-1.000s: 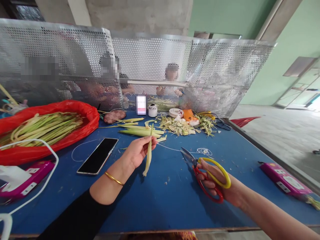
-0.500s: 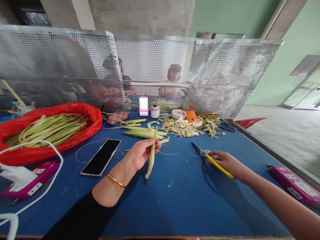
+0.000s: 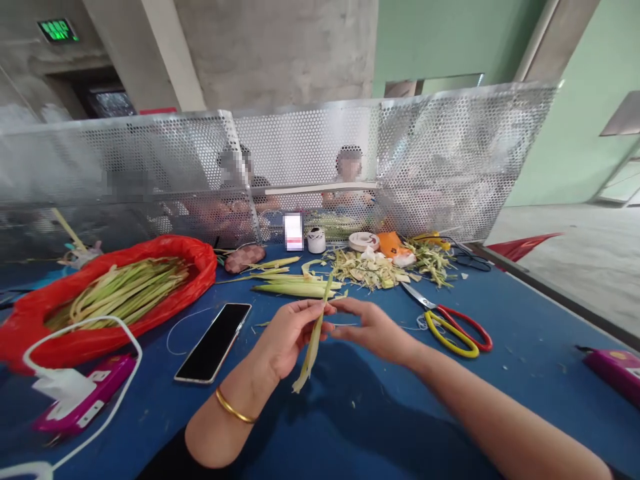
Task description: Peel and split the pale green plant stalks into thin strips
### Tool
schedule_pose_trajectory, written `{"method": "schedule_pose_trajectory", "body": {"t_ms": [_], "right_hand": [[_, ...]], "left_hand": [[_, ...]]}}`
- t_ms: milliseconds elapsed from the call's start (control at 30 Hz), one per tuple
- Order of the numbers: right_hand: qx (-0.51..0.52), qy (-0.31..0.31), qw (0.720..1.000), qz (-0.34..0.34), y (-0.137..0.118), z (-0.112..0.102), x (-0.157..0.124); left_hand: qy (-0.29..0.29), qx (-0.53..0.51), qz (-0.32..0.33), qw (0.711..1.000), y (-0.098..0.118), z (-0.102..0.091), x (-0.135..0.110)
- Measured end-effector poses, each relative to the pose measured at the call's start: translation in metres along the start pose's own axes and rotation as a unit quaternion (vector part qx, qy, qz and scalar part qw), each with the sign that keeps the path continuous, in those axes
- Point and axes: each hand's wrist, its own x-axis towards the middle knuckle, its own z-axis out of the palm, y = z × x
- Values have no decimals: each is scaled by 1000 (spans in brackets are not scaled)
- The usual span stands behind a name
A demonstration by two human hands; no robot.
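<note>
My left hand, with a gold bangle at the wrist, pinches a pale green leaf strip that looks like husk. The strip stands at a slant, its narrow end up and its wider, ragged end down. My right hand is beside it with fingers stretched and parted, fingertips close to the left fingers; whether they touch the strip I cannot tell. Scissors with one red and one yellow handle lie on the table to the right. Behind the hands lie several more leaves.
A red plastic bag of long leaves is at left, near a black phone and a purple power strip with white cable. Leaf scraps lie at the back before a perforated metal screen, with people behind it. Another purple block is at right.
My right hand has put the scissors down on the table at right and moved left to the leaf strip. My left hand still holds the strip. The view has tilted up somewhat.
</note>
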Motion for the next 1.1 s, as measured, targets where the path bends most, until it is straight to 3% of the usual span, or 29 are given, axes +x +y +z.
{"method": "schedule_pose_trajectory", "body": {"t_ms": [67,133,267,400,567,700,933,1100], "right_hand": [[167,-27,986,14,3,21,8],[251,-3,966,62,10,28,6],[272,81,947,148,19,15,-7],[303,84,927,206,15,6,-12],[281,39,947,153,12,21,-11],[306,9,944,120,17,32,-12],[342,83,925,145,19,22,-12],[379,26,919,104,16,30,-12]], "left_hand": [[1,36,20,999,0,-1,-3],[17,72,52,996,0,-1,-4],[50,144,90,984,-2,2,-2],[53,151,91,983,-7,8,-2],[1,83,45,996,-15,11,-4],[-54,-3,0,999,-19,11,-4],[-23,-80,-3,997,-13,10,-3],[-64,-81,-17,995,-21,15,-5]]}}
